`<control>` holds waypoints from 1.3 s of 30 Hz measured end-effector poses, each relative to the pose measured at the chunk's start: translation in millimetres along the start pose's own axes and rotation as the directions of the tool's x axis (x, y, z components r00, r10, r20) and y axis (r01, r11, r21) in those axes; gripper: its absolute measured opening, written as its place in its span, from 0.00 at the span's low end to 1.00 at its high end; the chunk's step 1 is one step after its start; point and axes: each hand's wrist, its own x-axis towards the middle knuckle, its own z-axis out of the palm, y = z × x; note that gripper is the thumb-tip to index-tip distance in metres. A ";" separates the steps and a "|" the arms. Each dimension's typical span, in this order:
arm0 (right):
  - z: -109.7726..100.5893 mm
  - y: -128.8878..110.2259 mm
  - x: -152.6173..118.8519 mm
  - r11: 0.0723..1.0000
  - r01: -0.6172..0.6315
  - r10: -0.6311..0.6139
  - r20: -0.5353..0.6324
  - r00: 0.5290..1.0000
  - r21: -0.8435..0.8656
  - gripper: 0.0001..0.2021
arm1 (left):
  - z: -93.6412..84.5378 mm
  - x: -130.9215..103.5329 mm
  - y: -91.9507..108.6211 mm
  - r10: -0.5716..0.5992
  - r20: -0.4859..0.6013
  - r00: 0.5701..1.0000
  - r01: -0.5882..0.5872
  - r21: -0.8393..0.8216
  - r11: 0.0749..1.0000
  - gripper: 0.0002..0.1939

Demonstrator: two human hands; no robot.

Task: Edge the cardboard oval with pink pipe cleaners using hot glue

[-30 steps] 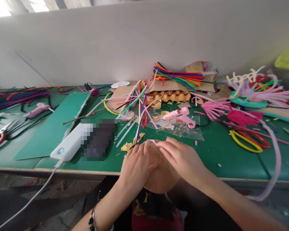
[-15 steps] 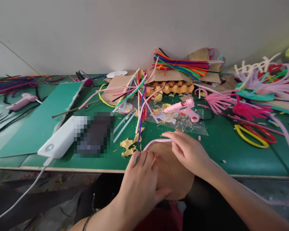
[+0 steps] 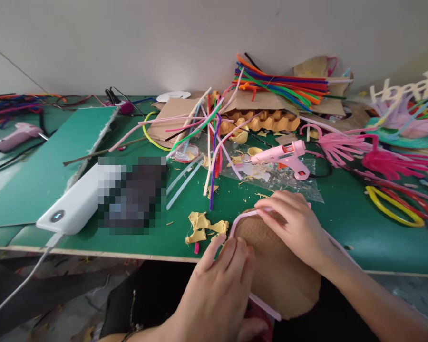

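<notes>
A rounded brown cardboard piece (image 3: pixel 285 270) is held over the lap at the table's front edge. Along its upper rim curves a pale pink fuzzy strip (image 3: pixel 244 215), and an end of pink strip sticks out below the cardboard. My left hand (image 3: pixel 217 285) lies over the cardboard's left side, fingers together on the strip and the edge, thumb low. At the top rim my right hand (image 3: pixel 296 228) pinches the strip between thumb and fingers. Beyond the hands, a pink glue gun (image 3: pixel 283 156) rests on clear plastic.
Behind are colourful fuzzy stems (image 3: pixel 278 85), an egg carton (image 3: pixel 267 122) and pink tassels (image 3: pixel 342 147). A white power bank (image 3: pixel 71 204) with a cable and a blurred dark device (image 3: pixel 137 194) lie left. Yellow scraps (image 3: pixel 199 225) sit near the front edge.
The cardboard has shifted right in view and shows more of its face. Both hands have moved right with it. The lower pink strip end has come into view, and the camera view has shifted slightly.
</notes>
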 end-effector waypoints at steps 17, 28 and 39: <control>7.8 8.2 14.5 0.993 0.058 -0.060 0.012 0.998 0.102 0.03 | 0.5 -2.7 -11.4 -0.091 0.047 0.995 0.095 -0.085 0.992 0.26; 7.2 12.9 12.3 0.984 0.076 -0.092 0.091 0.992 0.163 0.06 | 3.2 -1.2 -9.4 -0.122 0.038 0.992 0.125 -0.089 0.988 0.26; 5.8 16.7 7.3 0.989 0.109 -0.127 0.197 0.972 0.099 0.11 | 2.3 -0.6 -9.3 -0.125 0.038 0.991 0.127 -0.053 0.991 0.28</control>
